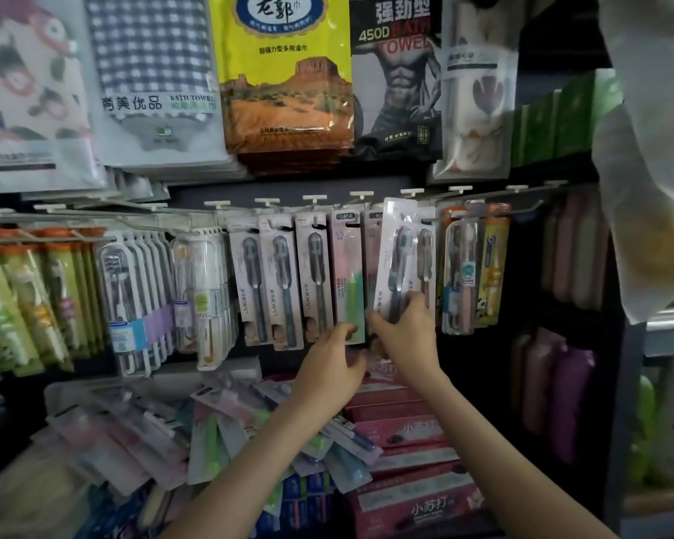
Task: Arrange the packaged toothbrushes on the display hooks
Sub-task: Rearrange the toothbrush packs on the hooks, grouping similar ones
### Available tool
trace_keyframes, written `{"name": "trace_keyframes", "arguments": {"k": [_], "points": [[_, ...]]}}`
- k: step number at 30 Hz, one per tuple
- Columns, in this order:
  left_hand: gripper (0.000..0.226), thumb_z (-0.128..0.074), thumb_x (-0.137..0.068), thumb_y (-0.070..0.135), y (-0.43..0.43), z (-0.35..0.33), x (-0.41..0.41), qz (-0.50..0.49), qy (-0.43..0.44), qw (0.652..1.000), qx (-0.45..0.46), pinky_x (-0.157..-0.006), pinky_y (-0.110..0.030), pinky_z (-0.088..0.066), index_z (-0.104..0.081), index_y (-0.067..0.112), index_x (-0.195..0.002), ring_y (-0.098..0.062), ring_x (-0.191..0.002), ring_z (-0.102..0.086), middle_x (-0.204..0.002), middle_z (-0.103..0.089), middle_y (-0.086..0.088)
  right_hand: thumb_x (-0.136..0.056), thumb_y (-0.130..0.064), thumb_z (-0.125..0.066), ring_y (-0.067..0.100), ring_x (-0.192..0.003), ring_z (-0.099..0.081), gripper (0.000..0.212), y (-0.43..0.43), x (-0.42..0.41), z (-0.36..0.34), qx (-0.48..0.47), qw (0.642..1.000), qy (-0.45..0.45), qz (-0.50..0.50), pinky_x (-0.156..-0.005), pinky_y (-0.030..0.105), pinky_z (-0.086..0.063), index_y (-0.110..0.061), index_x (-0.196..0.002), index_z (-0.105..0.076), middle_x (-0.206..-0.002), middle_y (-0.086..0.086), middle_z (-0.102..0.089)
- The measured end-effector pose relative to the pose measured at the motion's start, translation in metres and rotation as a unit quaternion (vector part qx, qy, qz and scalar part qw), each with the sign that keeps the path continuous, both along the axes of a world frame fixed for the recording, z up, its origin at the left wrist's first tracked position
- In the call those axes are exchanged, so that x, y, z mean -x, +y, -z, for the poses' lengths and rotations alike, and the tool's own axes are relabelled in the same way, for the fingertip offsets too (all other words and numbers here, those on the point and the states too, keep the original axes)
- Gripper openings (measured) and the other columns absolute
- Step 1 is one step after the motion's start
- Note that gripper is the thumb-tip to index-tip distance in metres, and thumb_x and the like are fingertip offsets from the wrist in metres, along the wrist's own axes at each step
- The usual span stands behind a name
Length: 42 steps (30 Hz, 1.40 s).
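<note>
1. Right hand (403, 330): one, gripping the lower end of a white toothbrush pack (394, 262), with its fingers curling round the bottom edge.
2. White toothbrush pack: one, being held up at the hook row, just right of the pink packs. Its long axis is running near upright, with the top leaning slightly right. The brush head is pointing up and the handle down into the hand. Whether it is sitting on a hook cannot be told.
3. Left hand (333, 363): one, just left of the right hand, pinching the bottom edge of a pink-and-green pack (349, 274).
4. Pink packs: two, hanging upright side by side, the second partly hiding behind the white pack.
5. LMK packs (281, 282): three, hanging upright left of the pink ones, brush heads pointing up.
6. Display hooks (361, 195): one row of white-tagged wire prongs, running across above the packs.
7. Loose packs (211, 433): one pile, lying at mixed angles below; the count is unclear.
8. Bath-towel packs (285, 72): five fronts, hanging above.
</note>
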State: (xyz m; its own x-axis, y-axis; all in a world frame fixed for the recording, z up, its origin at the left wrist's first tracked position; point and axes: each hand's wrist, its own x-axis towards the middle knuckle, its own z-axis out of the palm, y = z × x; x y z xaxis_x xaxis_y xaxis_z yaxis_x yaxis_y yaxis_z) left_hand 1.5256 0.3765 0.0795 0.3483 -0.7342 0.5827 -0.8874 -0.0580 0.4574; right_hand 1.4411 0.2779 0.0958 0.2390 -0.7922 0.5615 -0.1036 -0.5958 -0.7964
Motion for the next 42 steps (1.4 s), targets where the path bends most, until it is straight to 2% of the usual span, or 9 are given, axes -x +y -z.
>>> {"name": "trace_keyframes", "arguments": {"k": [4,18,24,27,31,35,37,40,42], "points": [[0.038,-0.053,-0.094,0.028,0.002,-0.005,0.009,0.044,0.027,0.999,0.011,-0.081,-0.033,-0.053,-0.046,0.018,-0.13,-0.012,-0.09,-0.062,-0.111,-0.064,0.0,-0.079,-0.029,-0.073,0.005,-0.058,-0.044,0.039,0.013,0.003,-0.009,-0.013,1.0,-0.007,-0.006,-0.04,0.011,-0.035,-0.008,-0.094,-0.043,-0.072,-0.004,-0.046],[0.036,-0.054,-0.094,0.022,0.045,-0.016,0.015,0.115,0.102,0.988,-0.005,-0.082,-0.031,-0.053,-0.046,0.018,-0.129,-0.014,-0.093,-0.063,-0.106,-0.065,-0.001,-0.083,-0.025,-0.067,0.006,-0.061,-0.045,0.032,0.072,0.021,-0.025,-0.061,0.998,0.0,0.011,-0.044,0.016,-0.033,-0.011,-0.093,-0.04,-0.075,-0.004,-0.047],[0.026,-0.054,-0.094,0.024,0.06,-0.017,0.026,0.144,0.133,0.98,-0.017,-0.067,-0.009,-0.043,-0.053,0.018,-0.12,-0.002,-0.083,-0.056,-0.093,-0.057,0.014,-0.083,-0.027,-0.068,0.009,-0.062,-0.045,0.037,0.088,0.035,-0.022,-0.022,0.999,0.033,0.003,-0.05,0.02,-0.038,-0.011,-0.101,-0.039,-0.079,0.001,-0.048],[0.019,-0.052,-0.095,0.026,0.069,-0.013,0.021,0.122,0.145,0.982,-0.01,-0.067,-0.012,-0.045,-0.056,0.018,-0.112,0.0,-0.077,-0.057,-0.095,-0.062,0.009,-0.085,-0.035,-0.067,0.008,-0.067,-0.049,0.043,0.098,0.032,-0.02,0.019,0.994,0.105,-0.029,-0.054,0.015,-0.04,-0.015,-0.112,-0.04,-0.082,-0.003,-0.051],[0.019,-0.051,-0.096,0.024,0.088,-0.004,-0.007,0.056,0.156,0.985,0.042,-0.048,-0.013,-0.039,-0.052,0.013,-0.081,-0.003,-0.053,-0.051,-0.068,-0.055,0.002,-0.091,-0.045,-0.053,0.014,-0.084,-0.06,0.054,0.107,0.013,-0.015,0.02,0.99,0.117,-0.076,-0.07,0.025,-0.048,-0.016,-0.135,-0.039,-0.099,0.001,-0.06],[0.009,-0.051,-0.096,0.021,0.115,-0.003,-0.048,-0.011,0.164,0.981,0.102,-0.056,-0.024,-0.053,-0.053,0.018,-0.088,-0.014,-0.062,-0.06,-0.075,-0.061,0.002,-0.096,-0.032,-0.049,0.015,-0.082,-0.055,0.05,0.106,-0.02,-0.014,0.02,0.993,0.097,-0.068,-0.066,0.025,-0.042,-0.011,-0.139,-0.034,-0.101,0.005,-0.057],[0.013,-0.051,-0.096,0.019,0.13,-0.004,-0.072,-0.053,0.149,0.98,0.12,-0.05,-0.018,-0.046,-0.054,0.011,-0.086,-0.014,-0.06,-0.059,-0.074,-0.062,-0.002,-0.094,-0.023,-0.054,0.019,-0.091,-0.053,0.057,0.098,-0.044,-0.011,0.03,0.992,0.117,-0.047,-0.073,0.027,-0.04,-0.007,-0.142,-0.027,-0.116,0.013,-0.053],[0.019,-0.053,-0.095,0.021,0.148,-0.004,-0.108,-0.105,0.118,0.979,0.129,-0.056,-0.038,-0.046,-0.053,0.007,-0.083,-0.026,-0.063,-0.059,-0.069,-0.061,-0.011,-0.093,-0.018,-0.055,0.021,-0.092,-0.052,0.064,0.086,-0.083,-0.01,0.017,0.992,0.124,-0.034,-0.074,0.03,-0.042,-0.006,-0.145,-0.019,-0.132,0.019,-0.046],[0.025,-0.053,-0.095,0.021,0.157,-0.004,-0.126,-0.116,0.108,0.979,0.126,-0.051,-0.033,-0.038,-0.047,0.01,-0.073,-0.022,-0.055,-0.052,-0.06,-0.053,-0.009,-0.094,-0.021,-0.054,0.028,-0.108,-0.054,0.067,0.079,-0.108,-0.012,0.01,0.991,0.128,-0.026,-0.081,0.034,-0.045,-0.007,-0.146,-0.016,-0.143,0.018,-0.037]]}}
